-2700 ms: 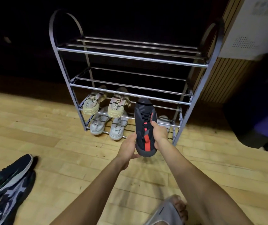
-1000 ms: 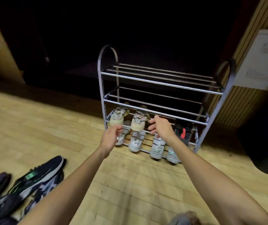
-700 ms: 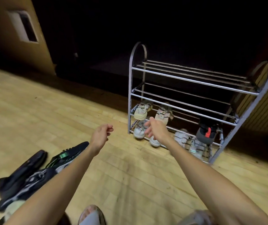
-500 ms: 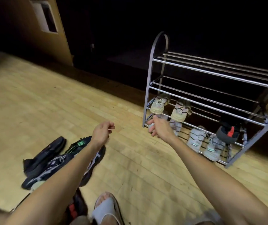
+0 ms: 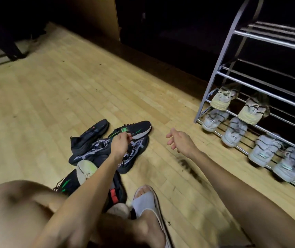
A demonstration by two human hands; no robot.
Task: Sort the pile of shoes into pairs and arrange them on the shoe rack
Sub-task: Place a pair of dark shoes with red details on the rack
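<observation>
Lowered since before, left hand [image 5: 120, 144] pinches the black green-tabbed sneaker [image 5: 134, 128]; right hand [image 5: 178, 140] hangs released.

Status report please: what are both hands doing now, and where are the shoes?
Left hand closing its grip over the black shoe with green tag on the floor pile. Right hand open, empty. Six light shoes on shoe rack. Nothing in the way.

The black-and-red shoe, held in both hands earlier, is no longer in them. The left hand [image 5: 120, 143] now reaches the black green-marked sneaker [image 5: 134, 128] in the floor pile; the right hand [image 5: 179, 141] hangs open, away from the rack [image 5: 214, 86].
</observation>
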